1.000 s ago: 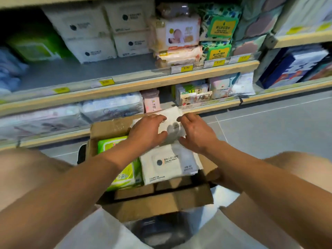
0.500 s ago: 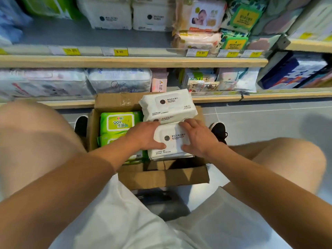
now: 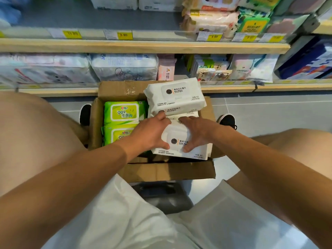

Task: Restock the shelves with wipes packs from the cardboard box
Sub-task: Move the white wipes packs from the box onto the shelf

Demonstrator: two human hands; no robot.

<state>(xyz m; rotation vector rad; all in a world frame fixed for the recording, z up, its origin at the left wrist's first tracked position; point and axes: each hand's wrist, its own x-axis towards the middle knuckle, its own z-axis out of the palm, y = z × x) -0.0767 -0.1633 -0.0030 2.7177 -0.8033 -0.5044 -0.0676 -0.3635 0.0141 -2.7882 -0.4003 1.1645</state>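
An open cardboard box [image 3: 167, 172] sits on the floor between my knees. Inside on the right lies a white baby-wipes pack [image 3: 177, 142]. My left hand [image 3: 150, 133] grips its left side with the thumb underneath. My right hand [image 3: 197, 131] grips its right side the same way. Behind it, more white wipes packs [image 3: 175, 95] are stacked, the top one tilted. Two green wipes packs [image 3: 124, 113] fill the box's left half.
A wooden shelf edge [image 3: 143, 46] with yellow price tags runs across the top, white packs and baby packs above it. The lower shelf [image 3: 59, 89] holds large soft packs. My shoes [image 3: 227, 120] flank the box on grey tiles.
The view has tilted down toward the box. Both hands have drawn back from the far white pack and now grasp the nearer baby-wipes pack by its sides.
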